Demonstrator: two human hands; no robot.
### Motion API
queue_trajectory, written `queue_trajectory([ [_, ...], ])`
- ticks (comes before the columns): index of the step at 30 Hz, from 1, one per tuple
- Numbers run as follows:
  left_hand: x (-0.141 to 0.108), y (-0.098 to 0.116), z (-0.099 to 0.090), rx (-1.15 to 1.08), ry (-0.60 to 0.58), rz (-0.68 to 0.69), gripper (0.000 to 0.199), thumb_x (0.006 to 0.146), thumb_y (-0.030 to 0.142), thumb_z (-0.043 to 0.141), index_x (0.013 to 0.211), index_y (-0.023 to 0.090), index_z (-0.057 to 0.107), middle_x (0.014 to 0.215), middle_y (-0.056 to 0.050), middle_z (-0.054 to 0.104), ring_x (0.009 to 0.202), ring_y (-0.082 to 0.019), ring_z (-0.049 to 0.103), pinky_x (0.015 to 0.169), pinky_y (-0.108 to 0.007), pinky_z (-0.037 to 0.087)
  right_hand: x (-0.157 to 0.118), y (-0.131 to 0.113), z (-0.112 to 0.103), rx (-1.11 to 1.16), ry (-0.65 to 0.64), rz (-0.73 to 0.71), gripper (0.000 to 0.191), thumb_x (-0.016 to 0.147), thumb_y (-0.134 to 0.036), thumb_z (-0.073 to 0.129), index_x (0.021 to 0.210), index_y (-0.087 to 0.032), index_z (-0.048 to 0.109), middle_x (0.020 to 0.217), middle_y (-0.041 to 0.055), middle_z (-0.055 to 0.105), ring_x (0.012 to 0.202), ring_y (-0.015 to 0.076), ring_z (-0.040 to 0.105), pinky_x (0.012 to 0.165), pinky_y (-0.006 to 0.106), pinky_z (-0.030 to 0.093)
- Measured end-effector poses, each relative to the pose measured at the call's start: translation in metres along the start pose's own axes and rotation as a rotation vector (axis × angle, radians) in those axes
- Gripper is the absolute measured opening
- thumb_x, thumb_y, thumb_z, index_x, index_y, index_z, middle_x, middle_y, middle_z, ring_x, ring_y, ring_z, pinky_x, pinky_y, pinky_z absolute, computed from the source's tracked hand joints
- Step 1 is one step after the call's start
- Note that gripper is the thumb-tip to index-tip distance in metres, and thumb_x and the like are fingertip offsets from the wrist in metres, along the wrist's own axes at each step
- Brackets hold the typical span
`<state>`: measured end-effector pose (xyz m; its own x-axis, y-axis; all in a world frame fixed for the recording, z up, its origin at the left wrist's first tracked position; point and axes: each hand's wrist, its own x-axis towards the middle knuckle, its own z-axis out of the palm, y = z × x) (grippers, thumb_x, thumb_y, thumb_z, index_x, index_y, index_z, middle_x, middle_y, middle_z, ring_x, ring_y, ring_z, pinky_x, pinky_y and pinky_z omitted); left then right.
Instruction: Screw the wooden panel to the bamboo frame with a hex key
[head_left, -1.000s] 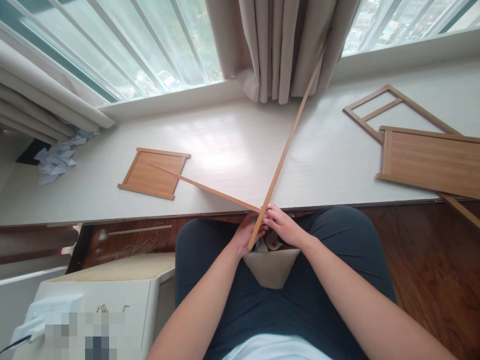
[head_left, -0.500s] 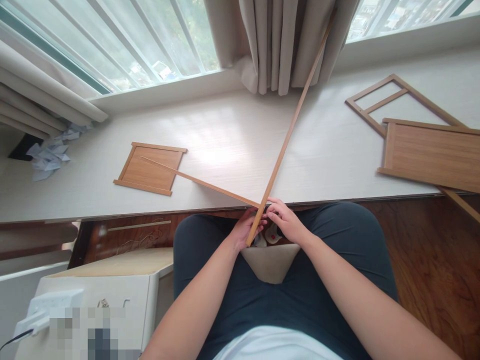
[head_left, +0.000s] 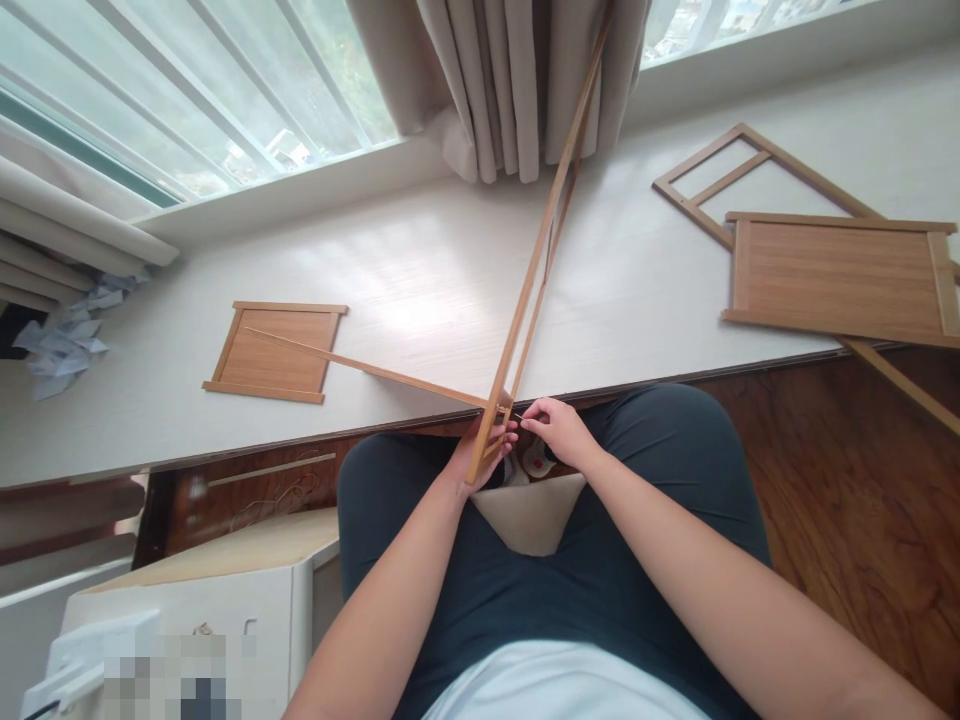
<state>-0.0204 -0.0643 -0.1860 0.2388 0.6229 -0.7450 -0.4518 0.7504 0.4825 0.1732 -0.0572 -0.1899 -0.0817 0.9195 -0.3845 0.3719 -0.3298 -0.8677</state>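
Observation:
A narrow wooden frame stands nearly edge-on before me, its lower end near my lap and its far end by the curtain. My left hand is closed around the frame's lower end from the left, fingers partly hidden behind the wood. At the joint, my right hand pinches a small thin piece, too small to name, with its tip pointing at the frame. A wooden panel, also edge-on, runs left from that joint. Farther left, a wooden panel with rails lies flat on the white ledge.
At right, a larger wooden panel lies over another open frame. Curtains hang behind the ledge. Crumpled paper sits at far left. A white cabinet with a power strip stands at my lower left.
The wooden frame has turned so that its two long rails and the gap between show. My right hand has drawn slightly away, its thin piece now visible. The view has shifted a little right.

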Motion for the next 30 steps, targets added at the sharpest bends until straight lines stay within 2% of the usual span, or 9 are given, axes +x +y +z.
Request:
queue_trajectory([
  [5, 0.001, 0.002, 0.002, -0.006, 0.024, -0.008, 0.041, 0.078, 0.009, 0.080, 0.117, 0.018, 0.067, 0.097, -0.007, 0.076, 0.079, -0.014, 0.073, 0.068, -0.021, 0.058, 0.004, -0.002, 0.000, -0.085, -0.010, -0.019, 0.006, 0.087, -0.023, 0.071, 0.084, -0.022, 0.076, 0.088, 0.0038, 0.078, 0.080, 0.0199, 0.068, 0.076, 0.031, 0.048],
  [11, 0.003, 0.005, 0.007, 0.021, 0.036, -0.025, 0.022, 0.083, 0.018, 0.083, 0.101, 0.012, 0.072, 0.097, -0.008, 0.075, 0.075, -0.013, 0.071, 0.063, -0.020, 0.058, 0.007, -0.003, 0.003, -0.096, -0.006, 0.001, 0.009, 0.088, -0.022, 0.070, 0.083, -0.023, 0.077, 0.086, 0.0037, 0.079, 0.079, 0.0203, 0.068, 0.075, 0.031, 0.047],
  [20, 0.008, 0.002, 0.012, 0.162, 0.113, 0.086, 0.036, 0.075, 0.039, 0.093, 0.091, 0.012, 0.076, 0.087, -0.008, 0.074, 0.070, -0.011, 0.067, 0.058, -0.018, 0.054, 0.012, 0.001, 0.009, -0.083, -0.017, -0.010, 0.009, 0.088, -0.021, 0.069, 0.085, -0.024, 0.077, 0.086, 0.0036, 0.080, 0.080, 0.0213, 0.071, 0.074, 0.031, 0.049],
  [30, 0.014, -0.002, 0.012, 0.183, 0.124, 0.110, 0.028, 0.078, 0.038, 0.089, 0.088, 0.016, 0.076, 0.090, -0.009, 0.077, 0.072, -0.015, 0.067, 0.060, -0.022, 0.054, 0.013, 0.001, 0.013, -0.057, -0.013, 0.008, 0.010, 0.087, -0.020, 0.067, 0.083, -0.024, 0.077, 0.087, 0.0032, 0.080, 0.081, 0.0211, 0.071, 0.075, 0.031, 0.049],
])
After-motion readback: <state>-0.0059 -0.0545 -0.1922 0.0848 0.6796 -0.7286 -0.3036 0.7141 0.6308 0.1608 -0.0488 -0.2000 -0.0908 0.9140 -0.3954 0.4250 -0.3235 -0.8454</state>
